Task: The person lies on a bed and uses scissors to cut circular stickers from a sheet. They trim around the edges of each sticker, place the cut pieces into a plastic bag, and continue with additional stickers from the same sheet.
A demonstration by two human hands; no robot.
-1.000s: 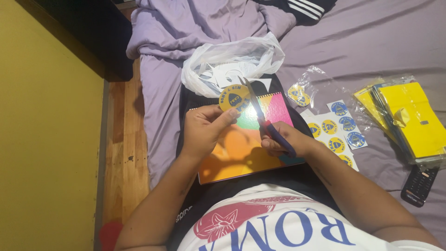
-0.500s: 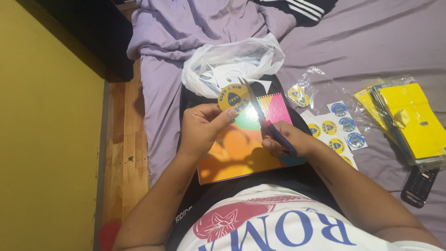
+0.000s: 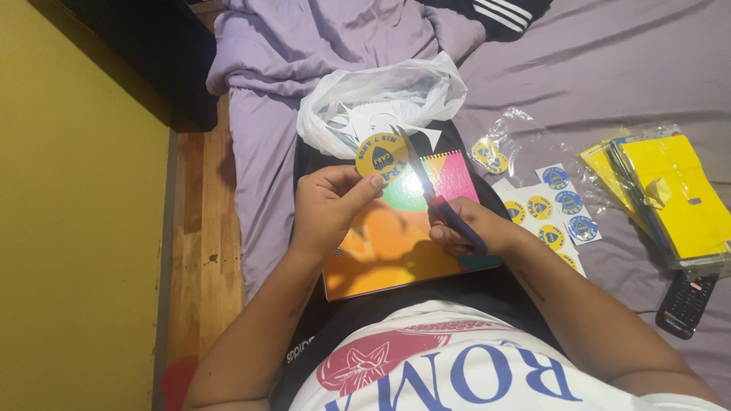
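Head camera footage looked down on a person seated at the edge of a bed covered by a lilac sheet (image 3: 609, 68), with a rainbow-coloured spiral notebook (image 3: 396, 236) lying across the lap. The left hand (image 3: 324, 205) pinched a round yellow sticker (image 3: 382, 159) with a blue emblem between thumb and fingertips, holding it up just above the far edge of the notebook. The right hand (image 3: 464, 228) was closed around the blue handles of a pair of scissors (image 3: 430, 190), whose blades pointed away from the body and met the right edge of the sticker; the blades looked nearly together, though whether they were fully closed could not be told. Just beyond the sticker sat an open white plastic bag (image 3: 381, 95) holding white paper offcuts. To the right of the notebook, on the sheet, lay a white sheet of stickers (image 3: 552, 213) printed with more yellow and blue rounds, and near it a clear plastic wrapper (image 3: 518, 133) with a couple of cut rounds resting on it. Farther right was a stack of yellow packets (image 3: 670, 198) in clear sleeves, with a black phone (image 3: 685, 304) just below it. A wooden floor (image 3: 205, 243) and a yellow wall (image 3: 76, 228) ran along the left.
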